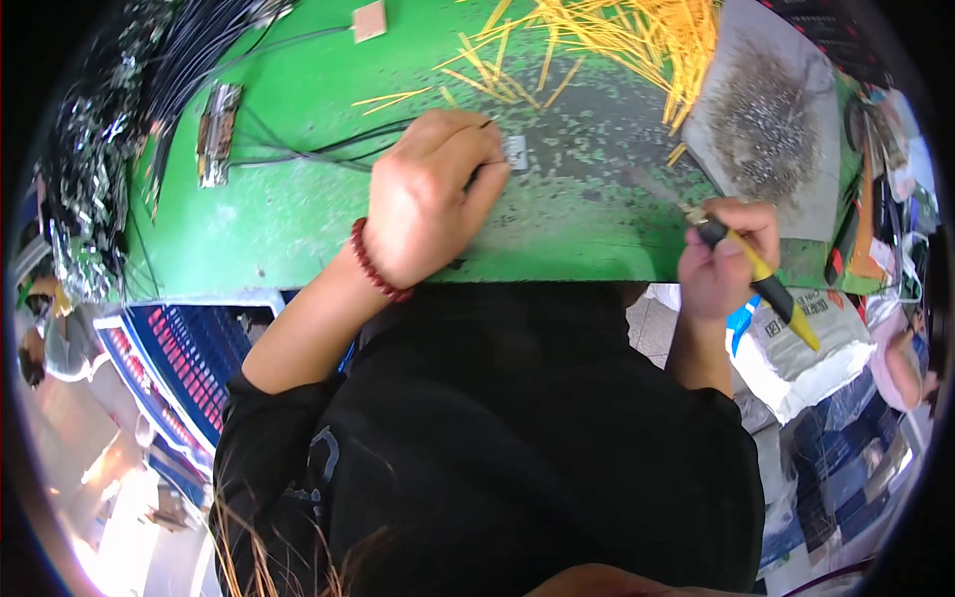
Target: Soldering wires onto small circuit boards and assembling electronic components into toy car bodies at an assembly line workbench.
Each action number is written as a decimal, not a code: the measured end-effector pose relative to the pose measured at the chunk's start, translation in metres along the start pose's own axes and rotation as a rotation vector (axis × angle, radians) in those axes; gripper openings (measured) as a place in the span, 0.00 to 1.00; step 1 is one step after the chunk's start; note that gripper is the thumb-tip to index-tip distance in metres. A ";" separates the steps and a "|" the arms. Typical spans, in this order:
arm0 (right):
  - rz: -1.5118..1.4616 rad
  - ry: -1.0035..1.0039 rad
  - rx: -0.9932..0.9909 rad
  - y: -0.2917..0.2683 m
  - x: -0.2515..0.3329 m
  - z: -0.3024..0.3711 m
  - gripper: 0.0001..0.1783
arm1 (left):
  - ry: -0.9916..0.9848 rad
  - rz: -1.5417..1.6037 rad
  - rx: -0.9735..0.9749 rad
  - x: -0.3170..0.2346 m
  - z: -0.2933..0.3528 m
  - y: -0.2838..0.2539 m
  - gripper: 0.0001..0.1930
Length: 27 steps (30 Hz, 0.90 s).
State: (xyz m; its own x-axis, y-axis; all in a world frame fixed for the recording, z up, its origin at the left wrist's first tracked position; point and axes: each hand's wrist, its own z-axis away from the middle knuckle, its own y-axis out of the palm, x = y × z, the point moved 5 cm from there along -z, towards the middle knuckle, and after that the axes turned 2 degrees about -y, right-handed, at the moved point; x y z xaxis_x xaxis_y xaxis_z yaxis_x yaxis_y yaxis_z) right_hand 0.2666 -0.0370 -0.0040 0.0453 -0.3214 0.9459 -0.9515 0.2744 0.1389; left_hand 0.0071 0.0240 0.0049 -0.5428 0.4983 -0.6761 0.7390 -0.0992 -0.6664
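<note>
My left hand (433, 184), with a red bead bracelet on its wrist, rests low over the green worktop (328, 234). Its fingers are pinched together around the end of thin black cables (298, 156) that come in from the left; the exact grip is hidden under the hand. Just right of the fingertips lies a small light grey block (515, 152). In my right hand (721, 264) is a soldering iron (776, 294) with a yellow and black handle. Its tip points up and left above the worktop, apart from the grey block.
Loose yellow strands (617, 40) are heaped at the back. A grey board (711, 124) with dark metallic debris lies back right. At left are a silvery wrapped piece (217, 134), a black cable bundle (209, 50) and shiny strips (85, 169). A blue crate (184, 358) stands below the worktop's edge.
</note>
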 end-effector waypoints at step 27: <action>0.207 0.007 0.275 0.058 -0.013 0.016 0.14 | -0.040 -0.032 -0.018 0.004 0.005 -0.001 0.06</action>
State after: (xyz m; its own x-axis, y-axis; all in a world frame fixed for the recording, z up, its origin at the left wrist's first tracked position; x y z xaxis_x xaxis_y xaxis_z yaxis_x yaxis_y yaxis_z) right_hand 0.2057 -0.0314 -0.0133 -0.1563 -0.2783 0.9477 -0.9871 0.0786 -0.1397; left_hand 0.0026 0.0214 0.0013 -0.5817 0.4664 -0.6664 0.7277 -0.0677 -0.6826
